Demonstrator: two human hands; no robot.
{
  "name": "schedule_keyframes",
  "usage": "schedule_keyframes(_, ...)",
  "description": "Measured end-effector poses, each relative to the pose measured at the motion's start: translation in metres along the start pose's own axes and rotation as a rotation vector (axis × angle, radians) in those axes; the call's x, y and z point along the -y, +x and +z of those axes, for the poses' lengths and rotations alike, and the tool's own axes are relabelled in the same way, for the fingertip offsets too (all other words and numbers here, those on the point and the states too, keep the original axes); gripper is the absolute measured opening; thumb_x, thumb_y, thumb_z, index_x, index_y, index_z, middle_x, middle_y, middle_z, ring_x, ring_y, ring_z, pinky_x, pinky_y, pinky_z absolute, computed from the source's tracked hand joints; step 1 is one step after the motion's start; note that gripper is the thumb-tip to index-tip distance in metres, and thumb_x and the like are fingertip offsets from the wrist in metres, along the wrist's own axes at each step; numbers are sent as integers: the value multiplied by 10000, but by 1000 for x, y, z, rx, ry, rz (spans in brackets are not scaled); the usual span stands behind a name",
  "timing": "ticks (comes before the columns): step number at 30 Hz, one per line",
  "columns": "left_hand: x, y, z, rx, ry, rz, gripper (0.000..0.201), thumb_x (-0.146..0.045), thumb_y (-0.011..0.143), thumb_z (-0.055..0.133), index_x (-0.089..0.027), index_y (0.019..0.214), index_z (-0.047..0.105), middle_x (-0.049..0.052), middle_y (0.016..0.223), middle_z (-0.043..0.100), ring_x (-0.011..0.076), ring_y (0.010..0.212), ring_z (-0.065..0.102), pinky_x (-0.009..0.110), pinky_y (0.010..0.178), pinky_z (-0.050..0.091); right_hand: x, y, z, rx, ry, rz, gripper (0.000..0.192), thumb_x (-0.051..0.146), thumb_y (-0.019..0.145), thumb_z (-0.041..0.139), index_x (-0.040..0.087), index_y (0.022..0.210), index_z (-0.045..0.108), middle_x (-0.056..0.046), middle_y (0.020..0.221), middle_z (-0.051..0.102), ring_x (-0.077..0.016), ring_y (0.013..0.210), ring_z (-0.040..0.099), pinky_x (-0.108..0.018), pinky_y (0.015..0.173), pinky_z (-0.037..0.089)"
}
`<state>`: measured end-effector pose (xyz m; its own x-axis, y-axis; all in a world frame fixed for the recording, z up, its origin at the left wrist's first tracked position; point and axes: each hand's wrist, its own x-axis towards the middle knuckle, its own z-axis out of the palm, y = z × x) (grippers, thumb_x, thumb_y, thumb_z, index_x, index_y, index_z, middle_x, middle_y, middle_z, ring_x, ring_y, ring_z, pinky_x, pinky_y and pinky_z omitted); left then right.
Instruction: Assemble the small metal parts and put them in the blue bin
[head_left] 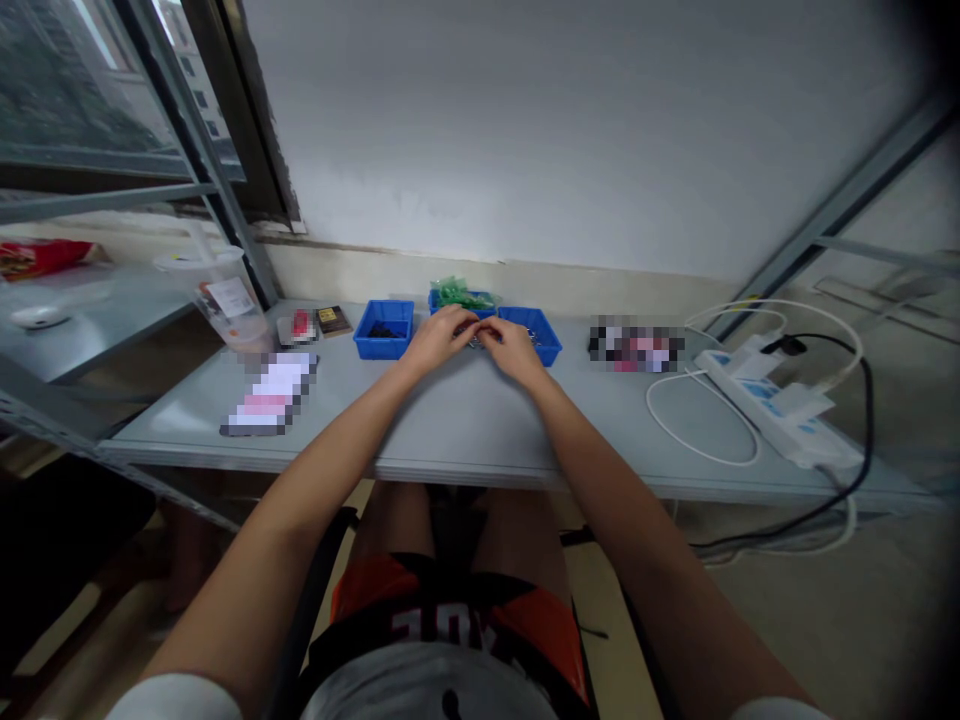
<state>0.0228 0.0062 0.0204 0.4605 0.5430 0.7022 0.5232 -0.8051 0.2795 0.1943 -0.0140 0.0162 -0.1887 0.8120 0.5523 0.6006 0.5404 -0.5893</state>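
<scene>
Blue bins [384,330] hold small, possibly metal parts; hands [480,340] meet between.

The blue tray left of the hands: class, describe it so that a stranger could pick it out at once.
Start at the grey table against the white wall. Three blue trays sit near its far edge; the left tray lies just left of the left hand. Unlike the middle tray with green contents, it holds small dark pieces.

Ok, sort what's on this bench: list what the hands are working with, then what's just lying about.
In hand:
- left hand and right hand, fingertips together on a small part, too small to identify
- three blue bins: left, middle with green pieces, right

Lying about:
- plastic cup
- power strip
- white cable
- small dark box
</scene>
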Motion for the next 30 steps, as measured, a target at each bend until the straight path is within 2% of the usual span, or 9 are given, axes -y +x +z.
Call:
schedule_keyframes(13, 8, 0, 2, -41, 23, -56, 174, -247, 924, 531, -167, 1001, 665, 85, 956, 662, 209, 943, 615, 345, 840, 501, -5, 3, -2, -123, 60, 24, 230, 353, 872, 538, 204, 948, 696, -62, 919, 722, -191, 827, 637, -345, 814, 492)
schedule_keyframes(20, 10, -1, 3, 5, 34, -75, 158, -223, 903, 548, -168, 982, 673, 83, 951, 659, 218, 948, 610, 345, 839, 497, -3, 3, -2, -129, 67, 18, 217, 327, 872, 531, 200, 939, 694, -64, 930, 719, -190, 840, 638, -338, 821, 487)
schedule_keyframes(30, 15, 0, 6, -7, 59, -65, 125, -203, 876, 569, -173, 956, 661, 70, 935, 651, 201, 917, 609, 326, 818, 501, -8, 3, 0, -97, 29, 39, 159, 275, 850, 560, 196, 902, 687, -50, 862, 716, -183, 798, 639, -318, 784, 476)
